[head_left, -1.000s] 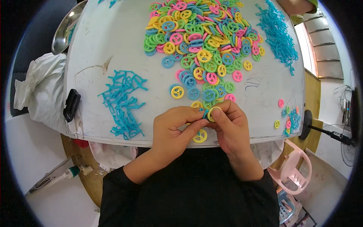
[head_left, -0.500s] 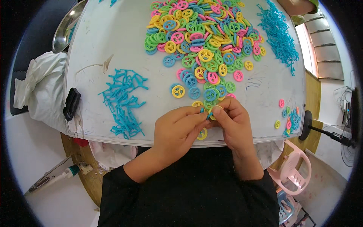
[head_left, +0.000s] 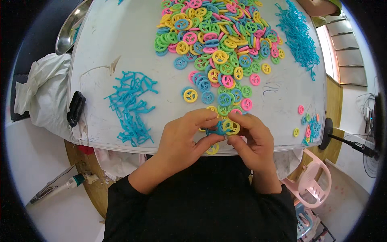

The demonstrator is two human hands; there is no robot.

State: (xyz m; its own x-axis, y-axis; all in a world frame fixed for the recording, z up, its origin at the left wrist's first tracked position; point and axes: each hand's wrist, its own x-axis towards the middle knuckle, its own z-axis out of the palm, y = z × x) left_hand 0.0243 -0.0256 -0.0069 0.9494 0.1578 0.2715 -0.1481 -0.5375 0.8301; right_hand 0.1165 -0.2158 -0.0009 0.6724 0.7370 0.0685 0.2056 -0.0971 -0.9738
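Nearest us, at the near edge of the bench [head_left: 100,48], both hands meet. Left hand [head_left: 183,137] pinches a small blue plastic connector [head_left: 215,131] between thumb and fingers. Right hand [head_left: 252,139] pinches a yellow wheel disc [head_left: 231,127] against that connector. The two parts are touching, held just above the bench edge.

Under the hands, a second yellow disc [head_left: 212,149] lies right at the rim.

Left of the hands: loose pile of blue connectors [head_left: 131,105], with a black clip [head_left: 75,109] on the left edge. Right, near the rim: small cluster of mixed discs and blue bits [head_left: 308,125].

Further out, a trail of discs leads to the big heap of coloured wheel discs [head_left: 213,32]: pink, green, yellow, blue. Far right is another blue connector pile [head_left: 300,38]; far left, a metal bowl [head_left: 72,26].

Risks, as we judge them:
- Both parts are small and held by fingertips only. A skewed push could pop one loose, and it would likely go over the near edge to the floor.
- The yellow disc at the rim could get knocked off by a wrist.
- We can't tell whether the connector is lined up with the disc's hub; fingers cover the joint.

Versus half a second ago: hands are in about the same spot, the grip looks tighter, and the yellow disc now sits more on top of the connector. Heaps unchanged.
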